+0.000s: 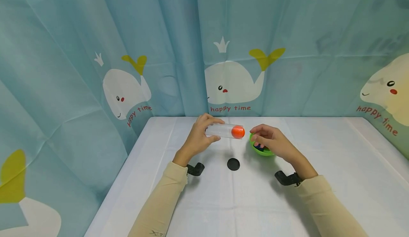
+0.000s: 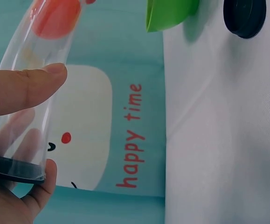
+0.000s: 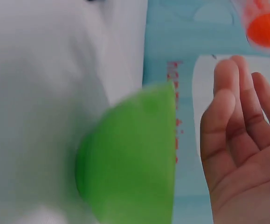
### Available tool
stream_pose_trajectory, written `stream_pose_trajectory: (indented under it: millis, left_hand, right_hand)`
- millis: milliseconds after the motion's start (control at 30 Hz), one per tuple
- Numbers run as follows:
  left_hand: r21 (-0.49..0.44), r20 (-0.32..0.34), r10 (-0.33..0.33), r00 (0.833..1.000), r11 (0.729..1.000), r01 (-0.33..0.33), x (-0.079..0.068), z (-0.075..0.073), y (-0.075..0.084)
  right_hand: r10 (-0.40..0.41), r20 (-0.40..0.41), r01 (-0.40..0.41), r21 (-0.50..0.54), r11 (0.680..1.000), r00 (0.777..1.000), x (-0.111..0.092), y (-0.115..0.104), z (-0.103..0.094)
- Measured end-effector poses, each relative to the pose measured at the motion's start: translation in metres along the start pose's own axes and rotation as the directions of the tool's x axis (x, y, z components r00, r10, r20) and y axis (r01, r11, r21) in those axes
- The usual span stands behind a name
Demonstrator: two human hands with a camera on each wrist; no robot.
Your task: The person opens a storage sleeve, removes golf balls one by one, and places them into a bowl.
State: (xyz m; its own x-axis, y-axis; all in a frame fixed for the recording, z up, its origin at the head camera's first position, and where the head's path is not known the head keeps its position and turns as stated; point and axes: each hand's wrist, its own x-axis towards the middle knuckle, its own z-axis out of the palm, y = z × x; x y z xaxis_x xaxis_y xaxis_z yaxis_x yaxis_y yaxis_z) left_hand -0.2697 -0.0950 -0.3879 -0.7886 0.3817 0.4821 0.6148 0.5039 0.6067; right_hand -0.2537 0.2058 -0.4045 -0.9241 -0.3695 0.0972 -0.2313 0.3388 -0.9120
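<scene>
My left hand [image 1: 197,137] grips a clear plastic tube [image 1: 220,130] held sideways above the table. An orange ball [image 1: 238,132] sits inside the tube, at the end toward the right hand. The tube's other end has a dark base [image 2: 16,169], seen in the left wrist view. My right hand [image 1: 276,143] hovers over a green bowl [image 1: 263,153], its fingers loosely bent, with nothing visible in them. Something dark blue [image 1: 258,147] lies in the bowl, partly hidden by the fingers. In the right wrist view, the bowl's wall [image 3: 130,154] hides its contents.
A round black cap [image 1: 233,164] lies on the white-covered table [image 1: 217,208] between the forearms. Behind the table hangs a light blue curtain [image 1: 179,27] printed with whales. Each wrist wears a black camera mount.
</scene>
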Motion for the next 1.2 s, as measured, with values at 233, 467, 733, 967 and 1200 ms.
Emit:
stream_pose_trajectory:
  millis: [233,467,733,967,1200]
  left_hand:
    - [0.012,0.006,0.008,1.000,1.000,-0.008,0.001,0.001,0.001]
    - [0.014,0.013,0.011,1.000,1.000,-0.011,0.001,0.002,0.000]
    - [0.015,0.013,0.006,1.000,1.000,-0.006,0.001,0.002,0.001]
    - [0.030,-0.001,0.008,1.000,1.000,-0.008,0.001,0.001,0.002]
    - [0.045,-0.003,0.010,1.000,0.999,-0.010,0.001,-0.001,0.002]
  right_hand:
    - [-0.027,0.018,0.025,0.093,0.995,0.999,0.002,-0.003,0.019]
    - [-0.051,-0.020,0.053,0.127,0.991,0.999,0.002,-0.005,0.026]
    - [-0.076,-0.018,0.078,0.143,0.987,0.997,0.003,-0.002,0.027]
    - [-0.070,-0.014,0.071,0.142,0.987,0.997,0.003,-0.003,0.027]
    - [-0.066,-0.014,0.068,0.134,0.989,0.998,0.004,-0.001,0.027]
